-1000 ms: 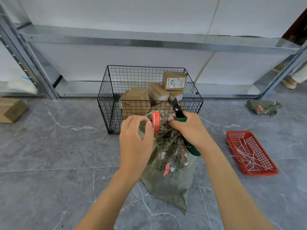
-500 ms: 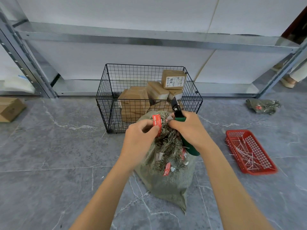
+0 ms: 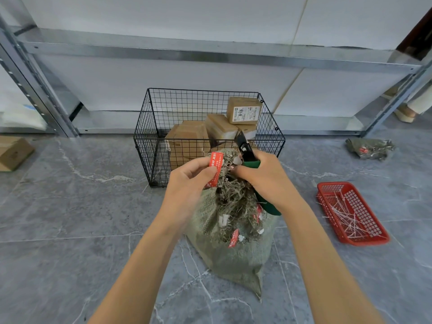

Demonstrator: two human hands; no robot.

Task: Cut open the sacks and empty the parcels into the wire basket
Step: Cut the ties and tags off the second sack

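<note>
A green woven sack (image 3: 236, 256) stands on the floor in front of me, its frayed neck gathered at the top. My left hand (image 3: 190, 181) pinches a red tag (image 3: 215, 168) at that neck. My right hand (image 3: 264, 176) grips green-handled cutters (image 3: 246, 152), their black jaws pointing up beside the neck. Just behind the sack stands the black wire basket (image 3: 149, 146), holding several brown cardboard parcels (image 3: 243, 111).
A red plastic tray (image 3: 371, 232) with several cut white ties lies on the floor at right. An empty green sack (image 3: 369, 148) lies crumpled at far right. A cardboard box (image 3: 12, 153) sits at far left. Metal shelving (image 3: 210, 50) runs behind the basket.
My left hand has dropped from over the sack's neck to its left side and now pinches the red tag. The right hand with the cutters has barely moved.
</note>
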